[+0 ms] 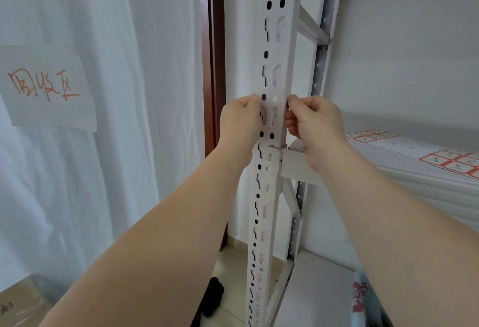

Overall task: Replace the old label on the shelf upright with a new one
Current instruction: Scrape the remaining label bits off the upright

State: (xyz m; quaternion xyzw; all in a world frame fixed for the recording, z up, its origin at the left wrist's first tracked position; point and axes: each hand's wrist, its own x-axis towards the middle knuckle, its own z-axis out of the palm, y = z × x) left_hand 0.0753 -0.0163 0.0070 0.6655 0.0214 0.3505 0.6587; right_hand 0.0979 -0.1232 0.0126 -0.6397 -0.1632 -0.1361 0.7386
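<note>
Head view: pale label (pixel 272 119) lies over the front face of the white slotted shelf upright (pixel 278 49), just above the beam joint, with the slots showing through it. Left hand (pixel 238 122) pinches its left edge and right hand (pixel 316 122) its right edge, each grip narrow with fingers curled on the label. Sheets of red-bordered labels (pixel 453 163) lie on the shelf (pixel 388 155) to the right; paper with red handwriting (pixel 49 88) hangs on the white curtain (pixel 129 41) to the left.
</note>
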